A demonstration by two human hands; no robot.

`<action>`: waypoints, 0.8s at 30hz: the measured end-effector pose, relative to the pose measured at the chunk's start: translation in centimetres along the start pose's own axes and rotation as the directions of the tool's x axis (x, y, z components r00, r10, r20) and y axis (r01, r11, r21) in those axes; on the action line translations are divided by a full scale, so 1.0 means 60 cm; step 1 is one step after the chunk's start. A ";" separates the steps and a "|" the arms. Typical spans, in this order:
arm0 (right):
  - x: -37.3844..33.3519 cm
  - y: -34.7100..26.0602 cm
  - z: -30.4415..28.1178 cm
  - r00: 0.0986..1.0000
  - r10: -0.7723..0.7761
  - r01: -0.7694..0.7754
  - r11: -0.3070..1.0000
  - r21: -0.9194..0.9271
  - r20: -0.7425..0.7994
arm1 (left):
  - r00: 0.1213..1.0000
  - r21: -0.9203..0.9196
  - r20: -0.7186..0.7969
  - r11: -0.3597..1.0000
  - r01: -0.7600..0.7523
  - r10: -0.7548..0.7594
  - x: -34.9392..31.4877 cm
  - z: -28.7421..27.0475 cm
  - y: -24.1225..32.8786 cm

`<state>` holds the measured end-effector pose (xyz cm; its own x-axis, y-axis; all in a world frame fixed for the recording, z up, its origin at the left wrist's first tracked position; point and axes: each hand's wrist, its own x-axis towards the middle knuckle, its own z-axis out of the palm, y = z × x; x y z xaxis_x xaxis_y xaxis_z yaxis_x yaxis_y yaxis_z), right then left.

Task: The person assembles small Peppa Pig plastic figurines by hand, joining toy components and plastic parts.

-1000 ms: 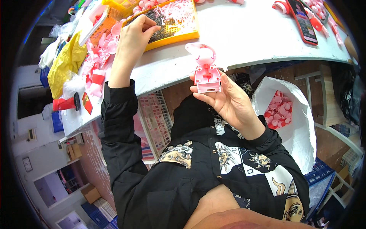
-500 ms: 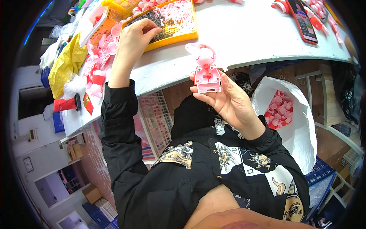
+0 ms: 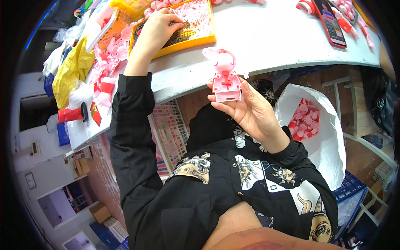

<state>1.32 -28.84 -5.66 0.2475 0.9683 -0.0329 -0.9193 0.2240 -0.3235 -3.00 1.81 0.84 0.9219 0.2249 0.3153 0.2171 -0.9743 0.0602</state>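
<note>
My right hand point(image 3: 254, 109) grips a pink plastic toy figure point(image 3: 225, 80) by its lower end, thumb on one side and fingers beneath. The figure stands upright before me, its open body showing red inner parts and its round head uppermost. Over the yellow tray point(image 3: 189, 43) at the far left, my left hand point(image 3: 160, 27) has thumb and forefinger pinched together. Small dark parts point(image 3: 177, 38) lie under those fingertips, with small pale pink parts point(image 3: 196, 16) beside them. Whatever the pinch holds is too small to make out.
Pink and red pieces point(image 3: 106, 85) pile along the table's left side near a yellow bag point(image 3: 75, 71). A phone point(image 3: 329, 23) lies at the far right. Below the table edge, a white sack point(image 3: 329, 141) holds pink and red pieces point(image 3: 305, 121), right of my lap.
My left hand has moved right and farther away over the tray, from the dark parts' left side toward the pale pink ones. The right hand and toy figure stay put.
</note>
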 end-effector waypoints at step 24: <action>0.004 -0.001 0.001 0.994 0.073 -0.085 0.986 0.143 0.086 | 0.970 -0.811 -0.182 0.583 -0.056 -0.160 -0.153 -0.060 0.236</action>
<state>1.43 -28.60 -5.61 0.1527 0.9880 0.0247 -0.9713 0.1546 -0.1809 -9.53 -14.10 2.18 0.8017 0.3714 0.4683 -0.1851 -0.5908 0.7853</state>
